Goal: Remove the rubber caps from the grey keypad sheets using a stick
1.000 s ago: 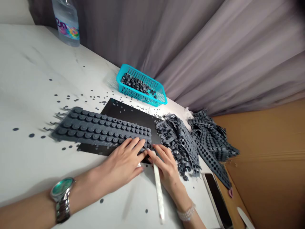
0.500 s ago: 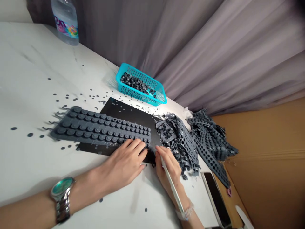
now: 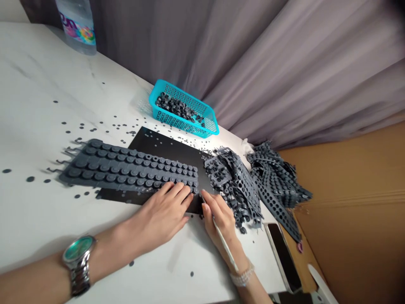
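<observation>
Fingers of the right hand grip a slim white stick-like tool, now tipped back toward the wrist, and I judge its work centres beside the dark-grey studded rubbery sheet under the left hand, whose grip I cannot tell.

The white marbled table bears a flat black mat, perhaps plastic, by the left hand, a turquoise perforated basket beyond, a black-screened phone past the right hand.

Bottle, top cut off by upper edge; pale tool, tip unclear.
</observation>
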Tool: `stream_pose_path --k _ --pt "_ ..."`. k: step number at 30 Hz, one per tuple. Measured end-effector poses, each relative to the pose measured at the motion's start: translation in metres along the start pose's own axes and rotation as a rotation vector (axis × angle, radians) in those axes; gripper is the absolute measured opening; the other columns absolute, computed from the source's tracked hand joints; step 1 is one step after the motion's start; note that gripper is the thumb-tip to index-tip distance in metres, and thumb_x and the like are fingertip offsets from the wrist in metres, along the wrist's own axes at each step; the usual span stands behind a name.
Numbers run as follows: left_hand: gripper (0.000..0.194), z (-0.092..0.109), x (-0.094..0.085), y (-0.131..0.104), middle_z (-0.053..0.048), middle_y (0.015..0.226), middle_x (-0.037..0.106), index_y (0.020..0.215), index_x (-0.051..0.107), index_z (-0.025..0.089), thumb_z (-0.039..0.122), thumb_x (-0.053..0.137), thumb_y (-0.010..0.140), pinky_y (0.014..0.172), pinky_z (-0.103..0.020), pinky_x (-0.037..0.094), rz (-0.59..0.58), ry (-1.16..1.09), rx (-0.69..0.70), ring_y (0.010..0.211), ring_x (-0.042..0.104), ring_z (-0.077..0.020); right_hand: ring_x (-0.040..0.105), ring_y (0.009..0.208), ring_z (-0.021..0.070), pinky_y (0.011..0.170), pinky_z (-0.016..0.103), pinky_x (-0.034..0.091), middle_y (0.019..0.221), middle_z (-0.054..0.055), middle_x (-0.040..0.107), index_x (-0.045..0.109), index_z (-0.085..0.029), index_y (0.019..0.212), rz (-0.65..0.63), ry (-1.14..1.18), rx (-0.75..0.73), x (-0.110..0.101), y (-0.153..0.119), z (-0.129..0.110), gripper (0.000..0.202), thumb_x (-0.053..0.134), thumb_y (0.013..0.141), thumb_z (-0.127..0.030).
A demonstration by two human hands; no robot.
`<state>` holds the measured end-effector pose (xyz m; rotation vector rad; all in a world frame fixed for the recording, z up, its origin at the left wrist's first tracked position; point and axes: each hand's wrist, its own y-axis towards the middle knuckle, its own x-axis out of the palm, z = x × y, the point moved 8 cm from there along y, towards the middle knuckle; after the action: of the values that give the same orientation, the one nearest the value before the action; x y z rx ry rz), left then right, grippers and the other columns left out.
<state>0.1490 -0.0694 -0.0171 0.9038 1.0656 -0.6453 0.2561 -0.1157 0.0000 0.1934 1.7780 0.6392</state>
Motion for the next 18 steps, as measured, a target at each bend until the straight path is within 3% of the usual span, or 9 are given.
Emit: stream_pose_path --k 2,5,8,10,14,18 --pt "0.035 0.000 0.001 0.000 -0.009 0.111 0.062 0.118 0.061 0.014 0.032 0.047 0.092 0.092 -0.041 0.034 -0.002 -0.005 -0.004 0.105 0.051 -0.0259 0.064 0.080 0.0179 0.073 0.031 0.055 0.095 0.011 0.068 0.056 -0.016 0.127 -0.021 -0.024 0.052 0.000 -0.002 0.006 0.036 0.037 0.099 -0.028" --pt "0.034 -0.001 0.001 0.000 -0.009 0.113 0.062 0.118 0.061 0.015 0.031 0.046 0.093 0.094 -0.041 0.033 0.007 -0.011 -0.006 0.106 0.051 -0.0254 0.063 0.078 0.0186 0.071 0.032 0.054 0.087 0.010 0.065 0.060 -0.014 0.121 -0.052 -0.020 0.139 0.002 -0.008 0.016 0.055 0.019 0.101 -0.045" --pt "0.033 -0.001 0.000 -0.001 -0.010 0.113 0.063 0.117 0.062 0.015 0.031 0.047 0.092 0.094 -0.040 0.033 0.005 -0.007 -0.011 0.105 0.052 -0.0252 0.063 0.077 0.0181 0.070 0.031 0.053 0.084 0.009 0.066 0.064 -0.015 0.112 -0.045 0.061 0.223 0.004 -0.010 0.026 0.064 0.010 0.100 -0.048" --pt "0.034 -0.001 -0.001 -0.001 -0.010 0.113 0.063 0.117 0.062 0.014 0.032 0.047 0.092 0.093 -0.040 0.033 0.006 -0.001 -0.007 0.105 0.052 -0.0256 0.065 0.076 0.0163 0.068 0.029 0.052 0.085 0.007 0.068 0.066 -0.017 0.105 -0.032 0.119 0.299 0.004 -0.009 0.032 0.056 0.016 0.102 -0.043" --pt "0.034 -0.001 -0.003 -0.001 -0.009 0.112 0.063 0.118 0.062 0.015 0.032 0.048 0.092 0.092 -0.040 0.033 0.018 0.001 -0.006 0.105 0.052 -0.0263 0.067 0.066 0.0141 0.063 0.024 0.054 0.077 0.003 0.072 0.070 -0.019 0.089 -0.018 0.194 0.436 0.001 -0.005 0.040 0.028 0.047 0.096 -0.035" --pt "0.033 -0.001 -0.003 -0.001 -0.009 0.112 0.063 0.117 0.062 0.016 0.031 0.048 0.091 0.091 -0.040 0.034 0.003 0.003 -0.010 0.103 0.053 -0.0259 0.071 0.070 0.0154 0.063 0.023 0.057 0.085 0.003 0.075 0.068 -0.019 0.099 0.057 0.198 0.500 -0.007 -0.007 0.043 0.017 0.060 0.089 -0.030"
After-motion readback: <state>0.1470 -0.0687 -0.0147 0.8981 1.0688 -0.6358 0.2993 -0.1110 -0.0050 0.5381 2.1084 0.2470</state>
